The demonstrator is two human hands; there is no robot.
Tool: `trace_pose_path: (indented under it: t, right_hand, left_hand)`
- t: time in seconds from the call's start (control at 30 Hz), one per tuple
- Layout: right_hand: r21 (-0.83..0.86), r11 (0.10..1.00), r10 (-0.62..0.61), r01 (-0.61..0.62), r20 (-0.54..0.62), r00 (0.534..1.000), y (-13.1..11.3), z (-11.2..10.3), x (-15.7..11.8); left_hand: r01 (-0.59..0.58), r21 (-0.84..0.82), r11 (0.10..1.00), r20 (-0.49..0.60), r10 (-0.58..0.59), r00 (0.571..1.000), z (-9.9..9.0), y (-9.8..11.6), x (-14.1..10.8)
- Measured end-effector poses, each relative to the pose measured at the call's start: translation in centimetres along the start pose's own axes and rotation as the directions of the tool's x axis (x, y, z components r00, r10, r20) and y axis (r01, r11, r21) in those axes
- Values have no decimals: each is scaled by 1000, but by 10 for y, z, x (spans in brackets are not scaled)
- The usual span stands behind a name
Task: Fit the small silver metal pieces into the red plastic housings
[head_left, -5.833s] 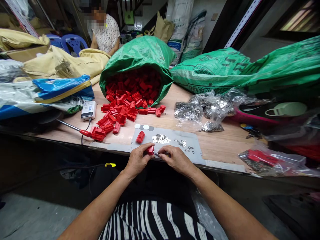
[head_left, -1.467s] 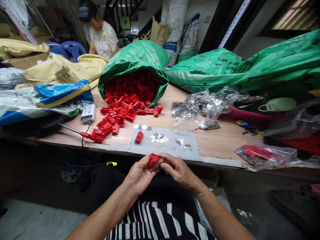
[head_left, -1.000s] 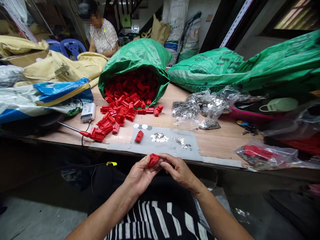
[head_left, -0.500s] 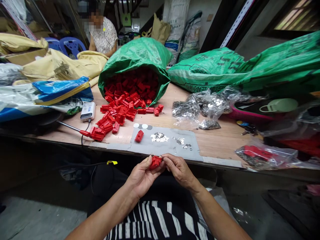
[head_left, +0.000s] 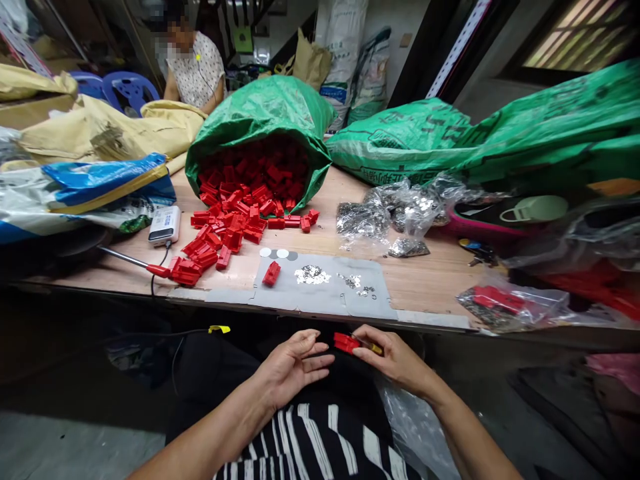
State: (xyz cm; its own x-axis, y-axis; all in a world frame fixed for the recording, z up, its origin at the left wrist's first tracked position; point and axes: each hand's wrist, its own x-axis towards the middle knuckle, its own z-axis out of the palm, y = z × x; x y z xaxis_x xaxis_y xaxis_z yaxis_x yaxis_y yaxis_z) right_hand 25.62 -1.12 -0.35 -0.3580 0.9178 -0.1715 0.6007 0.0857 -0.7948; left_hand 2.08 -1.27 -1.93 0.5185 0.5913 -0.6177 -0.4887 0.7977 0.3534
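Below the table's front edge, my right hand (head_left: 387,357) holds a red plastic part (head_left: 346,343) between thumb and fingers, with something yellow (head_left: 376,349) showing behind it at the fingers. To its left, my left hand (head_left: 300,363) is open, palm up, fingers spread, touching nothing. On the grey mat (head_left: 330,305) lie a single red part (head_left: 271,273), a pile of small shiny metal pieces (head_left: 312,275) and a smaller scatter of metal pieces (head_left: 353,281). Many red parts (head_left: 233,237) spill out of a green sack (head_left: 260,107) behind the mat.
A white power bank (head_left: 164,225) with a cable lies at the left. Clear bags of metal pieces (head_left: 365,220) are right of centre; another bag (head_left: 500,300) holds red parts. Green sacks (head_left: 410,143) line the back right. A person (head_left: 197,70) sits behind the table.
The red part has gone from my left hand into my right hand, which has moved right and down. My left hand has opened. The view has shifted slightly.
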Motion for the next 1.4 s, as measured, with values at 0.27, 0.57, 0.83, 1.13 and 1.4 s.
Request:
trace_pose_path:
  t: [0.27,0.57,0.83,1.13,1.4]
  right_hand:
    - [-584,701,356,-411,-213,910,66,-23,-32]
    - [-454,817,328,-356,-141,934,59,-16,-14]
    - [19,993,116,-116,-12,993,9,-24,-3]
    - [-334,926,-45,-176,-560,827,22,-48,34]
    - [-482,848,-90,-220,-540,837,32,-46,55]
  left_hand:
    - [11,14,1000,-62,-10,998,-5,-4,5]
    - [-625,321,712,-73,676,733,8,41,-2]
    - [-582,169,796,-160,605,780,11,71,12]
    - [-619,306,724,-91,669,738,1,67,21]
    - [-469,870,-153,343,871,352,-8,53,8]
